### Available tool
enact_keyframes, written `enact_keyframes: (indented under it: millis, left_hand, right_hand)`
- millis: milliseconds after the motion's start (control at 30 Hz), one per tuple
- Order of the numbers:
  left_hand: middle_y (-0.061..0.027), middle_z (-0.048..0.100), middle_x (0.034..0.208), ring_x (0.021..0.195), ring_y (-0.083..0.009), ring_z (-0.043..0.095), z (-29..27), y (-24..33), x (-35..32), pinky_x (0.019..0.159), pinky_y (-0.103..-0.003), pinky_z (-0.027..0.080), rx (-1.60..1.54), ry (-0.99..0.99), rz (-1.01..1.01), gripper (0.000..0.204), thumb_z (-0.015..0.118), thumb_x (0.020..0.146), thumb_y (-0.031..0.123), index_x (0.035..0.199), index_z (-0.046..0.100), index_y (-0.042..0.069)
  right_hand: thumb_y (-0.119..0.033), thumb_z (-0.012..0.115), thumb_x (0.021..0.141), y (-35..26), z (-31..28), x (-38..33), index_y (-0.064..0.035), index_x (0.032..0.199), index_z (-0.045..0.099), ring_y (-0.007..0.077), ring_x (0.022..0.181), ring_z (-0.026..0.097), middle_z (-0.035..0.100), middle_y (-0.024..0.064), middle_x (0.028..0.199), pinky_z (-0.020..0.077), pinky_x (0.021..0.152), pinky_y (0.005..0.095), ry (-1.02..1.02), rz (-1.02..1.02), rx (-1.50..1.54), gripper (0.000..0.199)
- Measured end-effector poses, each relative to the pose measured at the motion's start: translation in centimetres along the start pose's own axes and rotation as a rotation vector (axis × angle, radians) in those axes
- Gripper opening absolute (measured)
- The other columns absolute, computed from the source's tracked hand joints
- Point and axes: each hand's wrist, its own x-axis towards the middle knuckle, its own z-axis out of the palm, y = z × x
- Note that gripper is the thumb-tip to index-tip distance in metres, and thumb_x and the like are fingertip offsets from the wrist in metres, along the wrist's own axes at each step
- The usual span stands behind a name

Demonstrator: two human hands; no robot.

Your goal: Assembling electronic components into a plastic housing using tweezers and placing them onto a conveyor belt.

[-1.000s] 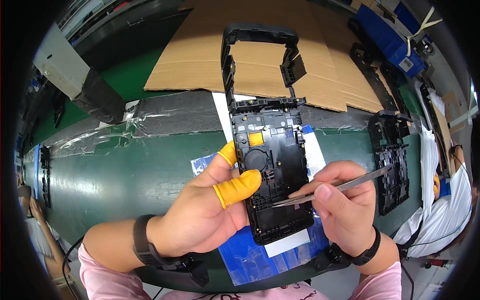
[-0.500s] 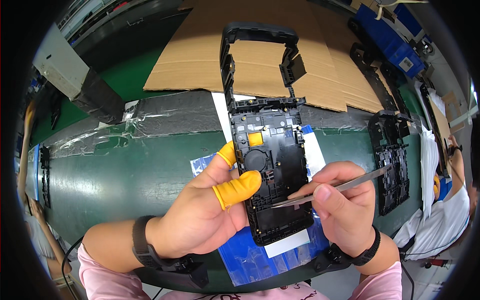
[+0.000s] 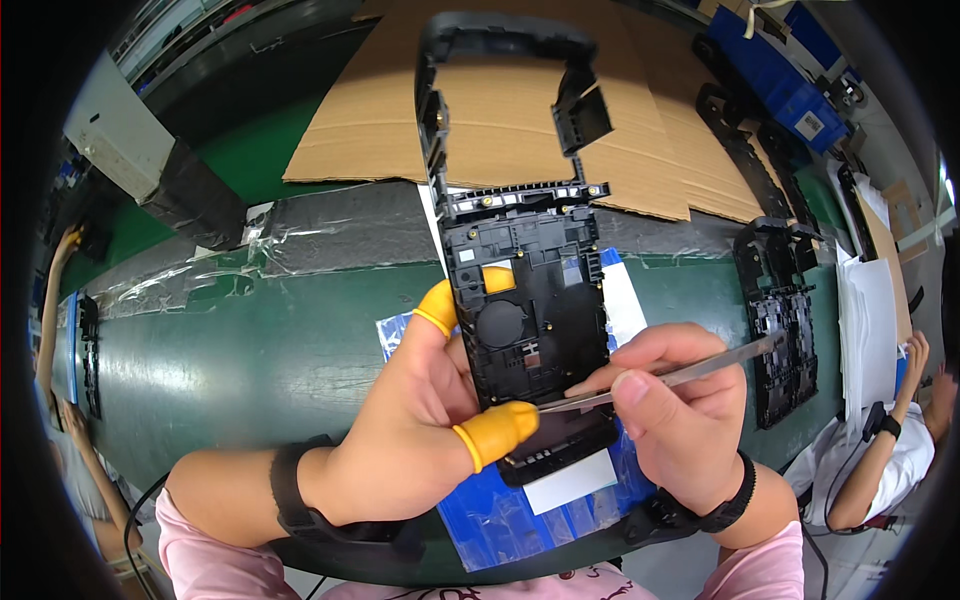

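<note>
My left hand [image 3: 405, 425], with yellow finger cots on its thumb and fingers, grips a black plastic housing frame [image 3: 560, 325] by its left side. The frame tilts upright, its open rectangular end away from me and its ribbed plate nearer. One yellow fingertip shows through a square opening in the plate, and the thumb lies across the lower left part. Metal tweezers [image 3: 690, 374] are pinched in my right hand [image 3: 680, 420]. Their tip meets the left thumb's tip over the lower part of the frame; whether anything small is between them I cannot tell.
Under my hands lies a blue plastic bag [image 3: 500, 530] with white paper [image 3: 570, 487] on the green table [image 3: 230, 360]. Cardboard [image 3: 380, 130] covers the far side. More black frames [image 3: 780, 340] lie at the right by a stack of white sheets [image 3: 868, 330]. Co-workers' arms show at both edges.
My left thumb has moved down the frame to the tweezers' tip. The frame's far end has shifted up and slightly left. The tweezers have barely moved.
</note>
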Motion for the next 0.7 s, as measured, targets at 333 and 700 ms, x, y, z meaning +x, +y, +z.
enact_keyframes:
  millis: [333, 700]
  left_hand:
    - [-0.0098, 0.041, 0.121, 0.111, -0.0235, 0.044, -2.2, 3.3, 2.1, 0.094, -0.037, 0.036, 0.187, 0.181, 0.374, 0.067, 0.056, 0.068, -0.006, 0.127, 0.026, 0.006]
    - [-0.0093, 0.043, 0.121, 0.111, -0.0253, 0.043, -1.5, 4.0, 1.9, 0.094, -0.042, 0.035, 0.104, 0.177, 0.320, 0.062, 0.052, 0.074, 0.010, 0.130, 0.025, 0.012]
  right_hand:
    - [-0.002, 0.056, 0.079, 0.6, -2.1, 2.1, 0.0008, 0.089, 0.056, 0.0050, 0.048, 0.044, 0.059, 0.0077, 0.069, 0.0333, 0.044, 0.0169, 0.193, 0.127, -0.048, 0.011]
    - [-0.002, 0.056, 0.079, 1.6, -2.4, 2.3, 0.0007, 0.088, 0.057, 0.0029, 0.050, 0.044, 0.059, 0.0041, 0.067, 0.0324, 0.044, 0.0160, 0.117, 0.170, -0.145, 0.010]
